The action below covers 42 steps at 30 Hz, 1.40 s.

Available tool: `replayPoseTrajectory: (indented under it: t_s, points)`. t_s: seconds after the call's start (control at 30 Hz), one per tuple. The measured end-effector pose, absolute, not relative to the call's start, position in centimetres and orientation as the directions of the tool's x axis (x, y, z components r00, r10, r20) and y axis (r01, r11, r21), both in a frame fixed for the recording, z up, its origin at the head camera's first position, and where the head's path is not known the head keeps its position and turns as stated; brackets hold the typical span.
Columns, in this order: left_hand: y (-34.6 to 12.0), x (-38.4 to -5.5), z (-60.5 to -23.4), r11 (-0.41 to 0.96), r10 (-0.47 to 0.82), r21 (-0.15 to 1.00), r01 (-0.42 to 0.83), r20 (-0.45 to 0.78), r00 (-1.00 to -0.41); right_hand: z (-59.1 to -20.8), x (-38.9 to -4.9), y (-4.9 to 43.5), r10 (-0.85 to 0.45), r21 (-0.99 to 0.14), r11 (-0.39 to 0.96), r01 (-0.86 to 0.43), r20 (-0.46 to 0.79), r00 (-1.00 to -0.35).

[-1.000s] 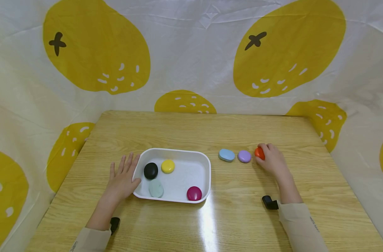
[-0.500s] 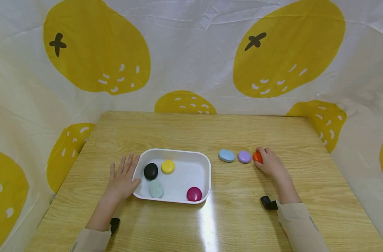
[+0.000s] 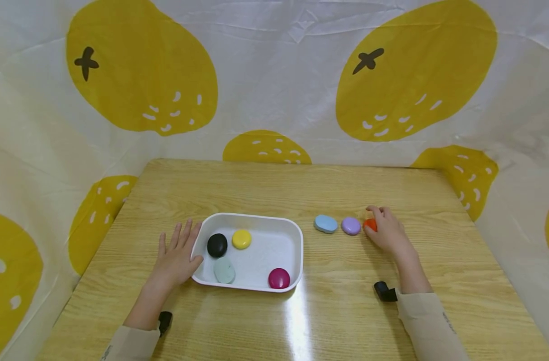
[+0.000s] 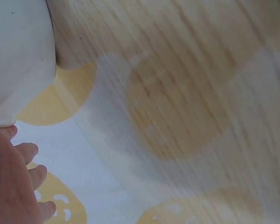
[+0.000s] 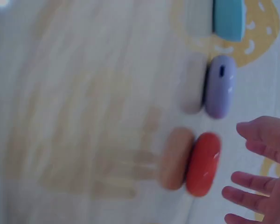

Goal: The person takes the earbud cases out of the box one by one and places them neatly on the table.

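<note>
Right hand (image 3: 387, 234) | grip loosened off red piece (image 5: 204, 164) | left hand (image 3: 176, 257) unmoved

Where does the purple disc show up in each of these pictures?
Head: the purple disc lies right of centre, between the blue oval and the red disc.
Left wrist: not in view.
Right wrist: purple disc right of centre, upper half.
Landmark: the patterned backdrop, in all three.

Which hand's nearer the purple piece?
Right. The right hand is at the red piece, just to the right of the purple piece; the left hand is much farther, at the tray's left side.
</note>
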<state>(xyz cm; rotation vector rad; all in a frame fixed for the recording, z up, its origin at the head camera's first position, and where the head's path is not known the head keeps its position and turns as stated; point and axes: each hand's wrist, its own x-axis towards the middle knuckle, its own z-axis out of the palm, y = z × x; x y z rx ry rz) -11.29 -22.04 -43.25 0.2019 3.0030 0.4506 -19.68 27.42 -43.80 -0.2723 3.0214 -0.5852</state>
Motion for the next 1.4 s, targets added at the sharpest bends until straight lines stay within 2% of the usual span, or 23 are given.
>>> replayPoseTrajectory:
  t_s: [0.13, 0.3, 0.4, 0.57, 0.8, 1.0, 1.17, 1.4]
  points:
    - [-22.0, -11.3, -43.2, 0.946, 0.147, 0.303, 0.118, -0.075, -0.986, -42.8, -19.6, 25.8, -0.243, -0.338, 0.903, -0.265, 0.107, -0.964]
    - [-22.0, -11.2, -43.2, 0.946, 0.148, 0.3, 0.12, -0.07, -0.986, -41.1, -18.9, 22.5, -0.387, -0.3, 0.852, -0.43, 0.195, -0.901]
    - [-22.0, -11.2, -43.2, 0.947, 0.147, 0.297, 0.12, -0.069, -0.987, -40.2, -18.2, 20.1, -0.482, -0.295, 0.79, -0.538, 0.243, -0.842]
    - [-22.0, -11.2, -43.3, 0.945, 0.146, 0.306, 0.118, -0.07, -0.987, -39.4, -16.9, 16.6, -0.65, -0.266, 0.652, -0.71, 0.286, -0.704]
    - [-22.0, -11.2, -43.3, 0.948, 0.144, 0.298, 0.116, -0.075, -0.987, -40.1, -16.0, 12.5, -0.834, -0.187, 0.496, -0.848, 0.168, -0.525]
    - [-22.0, -11.3, -43.3, 0.951, 0.143, 0.287, 0.115, -0.08, -0.986, -40.9, -15.3, 9.8, -0.908, -0.098, 0.413, -0.905, 0.026, -0.418]
    - [-22.0, -11.3, -43.3, 0.95, 0.143, 0.291, 0.113, -0.086, -0.986, -41.5, -15.0, 8.6, -0.933, -0.082, 0.359, -0.93, -0.05, -0.356]
    - [-22.0, -11.3, -43.4, 0.947, 0.141, 0.301, 0.109, -0.087, -0.986, -41.6, -15.2, 7.6, -0.94, -0.043, 0.323, -0.945, -0.131, -0.315]
